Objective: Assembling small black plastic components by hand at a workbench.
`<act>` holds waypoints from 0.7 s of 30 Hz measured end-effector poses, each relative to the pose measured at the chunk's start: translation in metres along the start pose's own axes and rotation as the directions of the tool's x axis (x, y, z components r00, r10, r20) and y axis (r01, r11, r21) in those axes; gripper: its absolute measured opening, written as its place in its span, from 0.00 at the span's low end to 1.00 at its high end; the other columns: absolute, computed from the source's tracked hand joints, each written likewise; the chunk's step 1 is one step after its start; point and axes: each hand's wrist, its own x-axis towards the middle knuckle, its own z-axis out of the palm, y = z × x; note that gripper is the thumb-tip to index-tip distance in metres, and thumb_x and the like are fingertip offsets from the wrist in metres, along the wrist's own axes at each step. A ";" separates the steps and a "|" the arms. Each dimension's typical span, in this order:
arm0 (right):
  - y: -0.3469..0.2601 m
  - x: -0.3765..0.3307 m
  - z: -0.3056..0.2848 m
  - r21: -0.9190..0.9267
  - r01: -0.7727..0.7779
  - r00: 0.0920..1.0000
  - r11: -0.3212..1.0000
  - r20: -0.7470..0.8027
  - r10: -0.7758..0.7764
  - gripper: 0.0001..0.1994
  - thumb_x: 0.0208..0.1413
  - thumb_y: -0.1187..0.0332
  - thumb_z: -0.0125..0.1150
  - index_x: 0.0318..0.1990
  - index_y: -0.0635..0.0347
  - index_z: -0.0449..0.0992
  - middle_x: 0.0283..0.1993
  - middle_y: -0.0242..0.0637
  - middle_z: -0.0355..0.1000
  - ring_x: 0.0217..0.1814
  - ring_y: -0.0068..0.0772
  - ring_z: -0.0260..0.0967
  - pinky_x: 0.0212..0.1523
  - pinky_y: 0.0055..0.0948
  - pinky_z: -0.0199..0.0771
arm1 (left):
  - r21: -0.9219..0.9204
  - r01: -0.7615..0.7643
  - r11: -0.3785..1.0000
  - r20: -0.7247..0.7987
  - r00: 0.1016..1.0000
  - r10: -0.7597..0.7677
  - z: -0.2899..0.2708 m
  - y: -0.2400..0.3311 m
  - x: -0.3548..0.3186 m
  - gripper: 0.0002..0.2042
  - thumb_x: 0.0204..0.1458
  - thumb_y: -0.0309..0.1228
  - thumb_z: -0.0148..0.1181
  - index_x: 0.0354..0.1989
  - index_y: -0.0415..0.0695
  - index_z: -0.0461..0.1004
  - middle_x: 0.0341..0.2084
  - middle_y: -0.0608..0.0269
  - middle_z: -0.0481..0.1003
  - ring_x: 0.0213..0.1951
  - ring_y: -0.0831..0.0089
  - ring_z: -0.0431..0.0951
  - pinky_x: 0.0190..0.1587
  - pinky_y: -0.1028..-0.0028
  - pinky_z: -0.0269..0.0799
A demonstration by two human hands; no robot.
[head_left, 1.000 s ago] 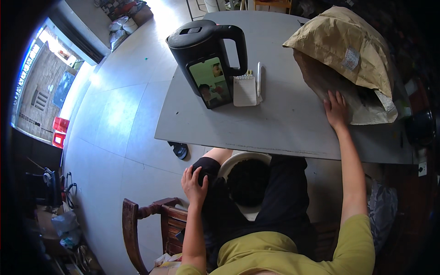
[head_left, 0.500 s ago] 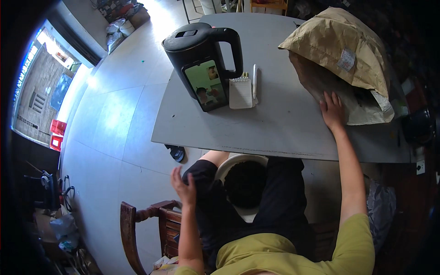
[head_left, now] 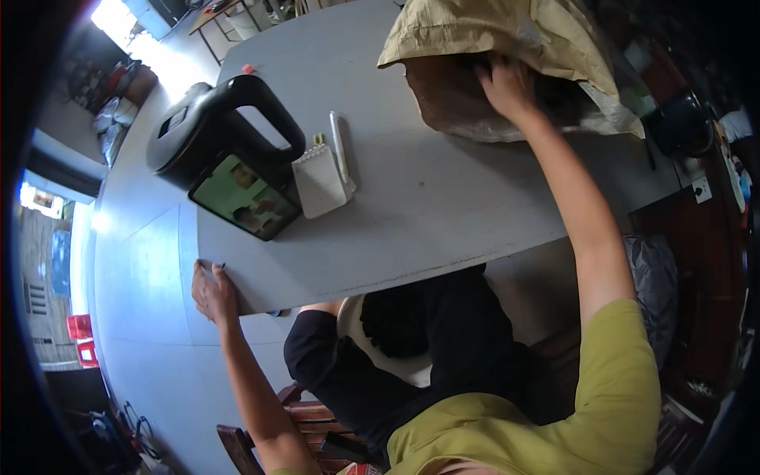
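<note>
Right hand [head_left: 507,83]: arm stretched far forward across the tabletop [head_left: 443,206], nearly straight, wrist raised a little; the hand lies at the mouth of the brown paper sack [head_left: 507,32].
Right fingers: curled at the dark opening of the sack, touching its edge; whether they pinch the paper cannot be told.
Brown paper sack: lying on its side at the far right of the tabletop, mouth turned toward the person, crumpled clear lining showing at the opening.
Left hand [head_left: 212,291]: forearm rising from the lower edge, elbow bent; the hand rests at the near left corner of the tabletop.
Left fingers: loosely spread against the edge, holding nothing.
Black kettle [head_left: 210,131]: far left of the tabletop, a phone [head_left: 244,198] with a lit screen leaning on it.
Notepad [head_left: 321,180] and white pen [head_left: 341,150]: just right of the kettle, well apart from both hands.
</note>
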 end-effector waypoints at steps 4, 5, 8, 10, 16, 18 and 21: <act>0.020 0.037 0.009 0.213 0.069 0.983 0.975 -0.182 -0.029 0.16 0.54 0.60 0.52 0.45 0.60 0.70 0.41 0.52 0.70 0.44 0.56 0.66 0.42 0.47 0.68 | 0.006 0.098 0.995 0.119 0.988 -0.098 -0.009 0.034 -0.004 0.23 0.56 0.43 0.44 0.59 0.48 0.60 0.54 0.55 0.65 0.55 0.57 0.64 0.56 0.61 0.57; 0.024 0.048 0.017 0.072 -0.087 0.975 0.994 0.212 0.070 0.21 0.56 0.57 0.49 0.54 0.57 0.65 0.53 0.49 0.66 0.55 0.52 0.62 0.52 0.42 0.64 | 0.019 0.048 0.999 0.102 0.994 -0.050 -0.008 0.027 -0.002 0.23 0.56 0.42 0.42 0.60 0.49 0.59 0.54 0.55 0.65 0.55 0.57 0.65 0.57 0.61 0.57; 0.012 0.051 0.057 0.156 -0.246 0.967 0.957 0.113 0.230 0.27 0.56 0.54 0.47 0.63 0.50 0.55 0.65 0.43 0.54 0.64 0.44 0.53 0.61 0.39 0.55 | -0.013 0.115 0.993 0.126 0.986 -0.112 -0.010 0.018 -0.004 0.23 0.56 0.42 0.42 0.60 0.49 0.58 0.54 0.55 0.65 0.56 0.58 0.64 0.57 0.62 0.57; 0.046 0.056 0.098 0.250 -0.216 0.965 0.944 0.199 0.168 0.30 0.56 0.50 0.48 0.64 0.49 0.52 0.69 0.38 0.46 0.70 0.37 0.40 0.67 0.33 0.42 | -0.071 0.090 0.993 0.133 0.988 -0.080 -0.011 0.028 -0.003 0.23 0.56 0.40 0.43 0.59 0.46 0.59 0.54 0.52 0.64 0.55 0.57 0.64 0.57 0.64 0.57; 0.140 0.060 0.153 0.195 -0.255 0.939 0.947 0.283 0.195 0.30 0.56 0.50 0.49 0.64 0.49 0.53 0.68 0.38 0.47 0.70 0.38 0.41 0.67 0.34 0.43 | -0.112 0.070 0.991 0.149 0.987 -0.053 -0.012 0.018 -0.001 0.22 0.57 0.37 0.41 0.59 0.41 0.58 0.54 0.49 0.63 0.55 0.55 0.63 0.58 0.67 0.55; 0.160 0.059 0.158 0.166 -0.271 0.930 0.948 0.300 0.213 0.30 0.55 0.50 0.49 0.64 0.49 0.53 0.68 0.38 0.47 0.70 0.38 0.41 0.67 0.34 0.43 | -0.127 0.056 0.990 0.155 0.987 -0.036 -0.010 0.020 -0.001 0.23 0.58 0.38 0.40 0.60 0.42 0.58 0.55 0.49 0.62 0.56 0.55 0.62 0.58 0.67 0.54; 0.153 0.055 0.177 0.147 -0.283 0.920 0.948 0.320 0.225 0.31 0.55 0.50 0.49 0.63 0.49 0.53 0.68 0.38 0.47 0.69 0.38 0.42 0.66 0.34 0.44 | -0.097 0.037 0.995 0.155 0.988 -0.022 -0.010 0.012 0.000 0.23 0.58 0.40 0.39 0.60 0.42 0.57 0.56 0.49 0.61 0.56 0.56 0.62 0.59 0.67 0.53</act>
